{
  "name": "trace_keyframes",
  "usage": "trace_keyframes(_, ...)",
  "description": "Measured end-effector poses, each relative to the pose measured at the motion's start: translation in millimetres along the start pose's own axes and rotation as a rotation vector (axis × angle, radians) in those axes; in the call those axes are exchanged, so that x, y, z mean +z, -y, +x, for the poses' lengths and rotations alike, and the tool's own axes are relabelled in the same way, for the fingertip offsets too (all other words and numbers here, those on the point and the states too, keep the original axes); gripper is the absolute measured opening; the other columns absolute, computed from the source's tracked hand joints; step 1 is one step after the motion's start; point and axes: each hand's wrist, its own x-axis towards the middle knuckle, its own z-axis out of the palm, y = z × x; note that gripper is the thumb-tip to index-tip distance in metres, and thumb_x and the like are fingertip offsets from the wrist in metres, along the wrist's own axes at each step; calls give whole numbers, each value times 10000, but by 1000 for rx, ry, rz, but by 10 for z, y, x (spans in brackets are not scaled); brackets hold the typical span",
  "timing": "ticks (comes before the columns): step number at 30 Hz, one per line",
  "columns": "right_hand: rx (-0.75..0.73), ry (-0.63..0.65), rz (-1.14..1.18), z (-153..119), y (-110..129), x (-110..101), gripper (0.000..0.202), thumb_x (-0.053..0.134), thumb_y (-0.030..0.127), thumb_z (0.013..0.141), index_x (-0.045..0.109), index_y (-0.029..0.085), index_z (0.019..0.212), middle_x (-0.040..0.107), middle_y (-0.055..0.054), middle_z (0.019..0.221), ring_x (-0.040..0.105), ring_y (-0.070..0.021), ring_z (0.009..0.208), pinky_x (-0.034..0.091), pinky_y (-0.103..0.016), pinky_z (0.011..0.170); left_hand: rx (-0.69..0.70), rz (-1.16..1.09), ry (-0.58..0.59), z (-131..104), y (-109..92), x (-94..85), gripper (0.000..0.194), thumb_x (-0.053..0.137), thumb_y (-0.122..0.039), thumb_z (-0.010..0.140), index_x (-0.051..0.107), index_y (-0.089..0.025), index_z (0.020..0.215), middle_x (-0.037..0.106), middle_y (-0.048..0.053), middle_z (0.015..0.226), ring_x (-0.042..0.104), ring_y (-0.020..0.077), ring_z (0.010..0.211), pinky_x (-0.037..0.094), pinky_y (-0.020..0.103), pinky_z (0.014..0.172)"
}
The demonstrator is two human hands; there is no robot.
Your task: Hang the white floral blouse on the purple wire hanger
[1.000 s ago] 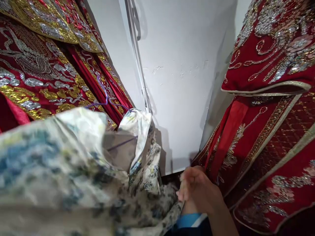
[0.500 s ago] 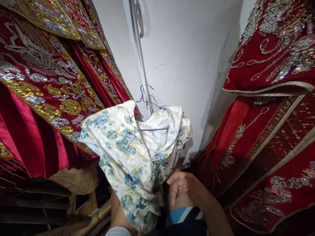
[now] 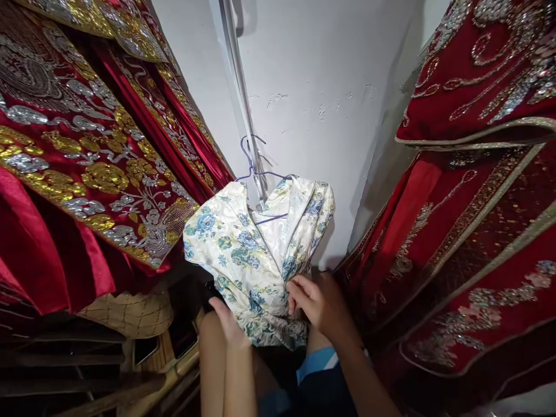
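A white blouse [image 3: 243,243] with blue and green flowers hangs from a thin purple hanger [image 3: 248,159] in front of a metal pole. Its V-shaped neckline faces me, and the lower part is bunched above my knees. My right hand [image 3: 306,298] pinches the blouse's front at the bottom of the neckline, with thumb and fingertips together. At the lower left side of the blouse is my left hand [image 3: 230,324], its thumb stretched out; the other fingers are hidden by the cloth.
Red embroidered garments with gold and silver sequins [image 3: 108,174] hang on the left. More red beaded garments [image 3: 469,231] hang on the right. A metal pole [image 3: 237,75] runs down the white wall [image 3: 321,63]. Two phones, one a dark phone [image 3: 145,349], lie at lower left by a tan quilted item [image 3: 130,315].
The blouse has straightened and its left shoulder has moved right. My right hand has risen and taken hold of its front edge. My left hand has come into view at its lower left.
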Motion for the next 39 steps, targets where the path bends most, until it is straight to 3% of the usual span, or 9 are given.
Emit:
trace_keyframes(4,-107,-47,-309,136,70,87,429,467,581,952,418,232,708,481,28,632,488,-153,613,390,-284,616,-88,58,-112,-96,-40,9,733,937,-385,535,693,-197,1200,710,105,1221,577,362,1275,443,453,1112)
trace_keyframes(8,-202,4,-501,208,229,65,398,460,490,967,418,220,677,461,38,607,427,-131,585,334,-263,590,-60,106,-157,-154,-47,89,635,907,-324,598,686,-182,1176,728,104,1168,643,319,1189,487,446,1063)
trace_keyframes(13,-155,12,-444,212,256,10,359,453,405,968,449,212,665,482,35,598,422,-123,562,318,-259,572,74,241,-199,-51,73,8,595,868,-410,653,660,-169,1155,706,110,1163,630,310,1182,468,453,1066)
trace_keyframes(15,-125,-31,-390,204,213,3,362,460,378,958,456,209,638,495,27,588,425,-123,550,315,-262,562,282,358,-299,3,134,-14,605,818,-440,714,616,-178,1220,662,113,1231,596,298,1219,430,450,1094)
trace_keyframes(18,-102,-50,-311,185,145,28,377,474,355,937,480,208,590,509,12,555,439,-129,531,319,-268,545,800,608,-546,12,231,32,627,763,-396,785,524,-206,1332,476,140,1449,448,286,1359,385,429,1113)
trace_keyframes(21,-64,6,-146,162,104,93,348,498,372,919,542,209,615,536,6,525,465,-136,504,334,-268,526,1082,928,-563,-43,363,131,459,753,-309,803,606,-210,1226,465,146,1430,404,295,1356,348,450,1108)
trace_keyframes(27,-65,122,-42,157,236,165,307,564,377,902,634,194,667,577,5,524,504,-129,505,365,-253,524,807,848,-116,3,692,235,158,541,-274,933,637,-181,1018,643,61,893,606,193,828,483,295,729)
trace_keyframes(33,-80,-51,134,658,931,52,285,674,418,839,666,158,722,542,34,507,386,-78,431,288,-226,441,719,901,-25,128,773,186,207,560,-341,941,626,-176,835,593,18,741,580,168,728,446,248,673)
trace_keyframes(39,-244,-89,141,1255,1645,146,244,595,234,912,656,116,707,555,25,494,370,-39,397,254,-181,405,641,995,30,286,770,-25,261,548,-384,933,594,-175,782,566,13,717,537,158,687,402,224,596)
